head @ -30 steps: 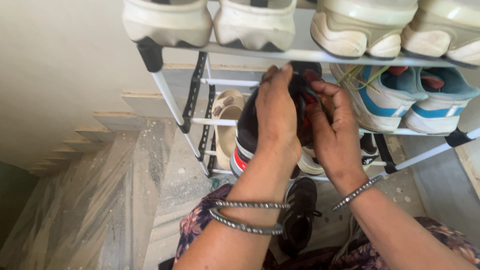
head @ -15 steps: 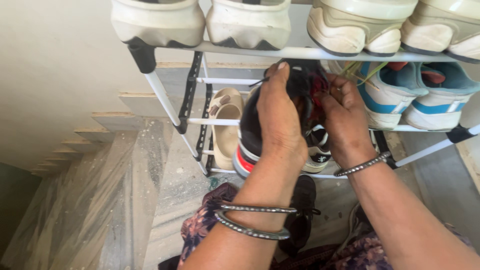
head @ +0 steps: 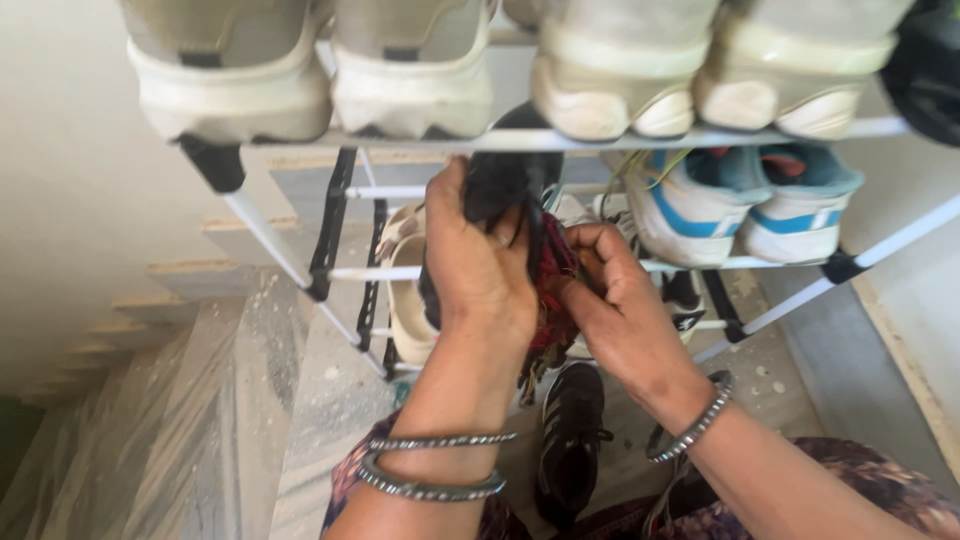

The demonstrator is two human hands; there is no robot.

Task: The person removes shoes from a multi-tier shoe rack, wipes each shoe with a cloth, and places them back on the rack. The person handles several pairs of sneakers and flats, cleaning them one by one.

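Shoe rack (head: 560, 140) w/ sneakers — both hands, left (head: 478, 270) & right (head: 620, 310), grip black shoe (head: 505, 185)

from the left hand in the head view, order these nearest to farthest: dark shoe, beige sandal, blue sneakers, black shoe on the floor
1. dark shoe: held in the left hand.
2. beige sandal: just left of the hand, on the rack's lower shelf.
3. black shoe: below the hand, on the floor.
4. blue sneakers: far right, on the middle shelf.
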